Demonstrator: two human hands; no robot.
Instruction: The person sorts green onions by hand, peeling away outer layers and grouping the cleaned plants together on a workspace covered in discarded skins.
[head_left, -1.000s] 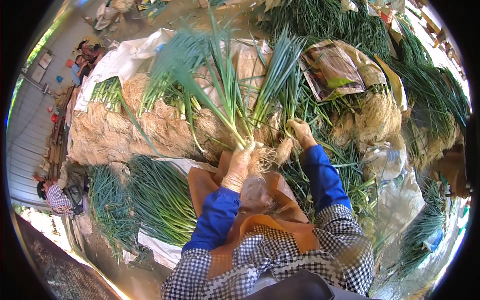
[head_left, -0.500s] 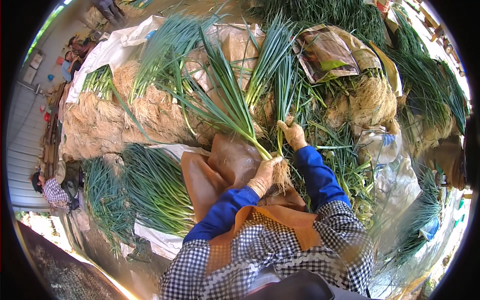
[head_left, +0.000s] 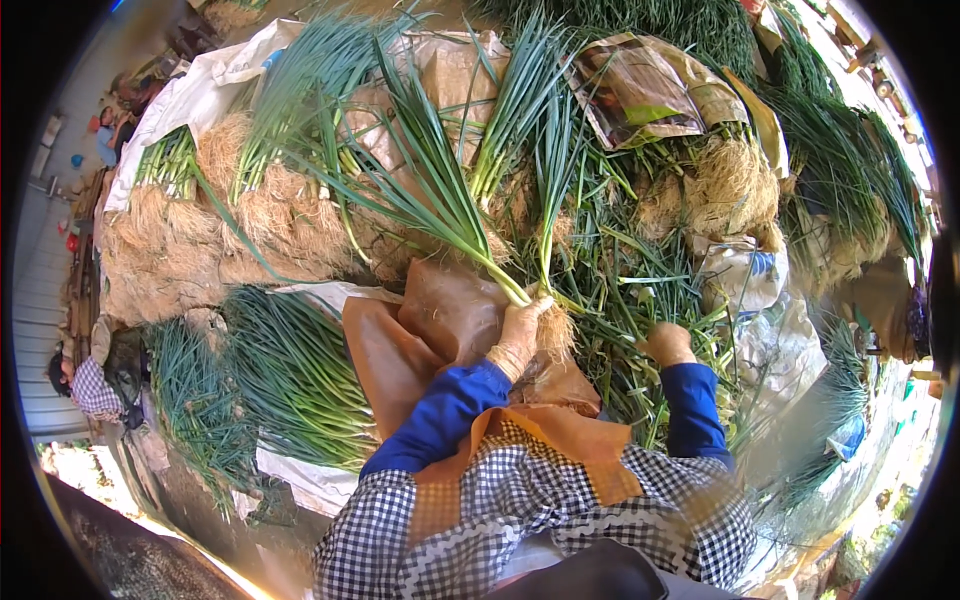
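While the left hand (head_left: pixel 520 335) is clasping scallions (head_left: pixel 505 280) near their roots at the frame's centre, the right hand (head_left: pixel 668 345) is no longer pinching a stem; it is now curling over loose leaves (head_left: pixel 640 290), lower and farther right. Whether it is holding anything, I cannot tell. The scallions are fanning upward in two tufts, and one printed bag (head_left: pixel 640 90) is lying above, right of centre.

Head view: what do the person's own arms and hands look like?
Solid blue cloth sleeves cover both forearms, meeting black-and-white checked cloth on the upper arms. The left hand and right hand show no gloves; the blue looks unmarked.
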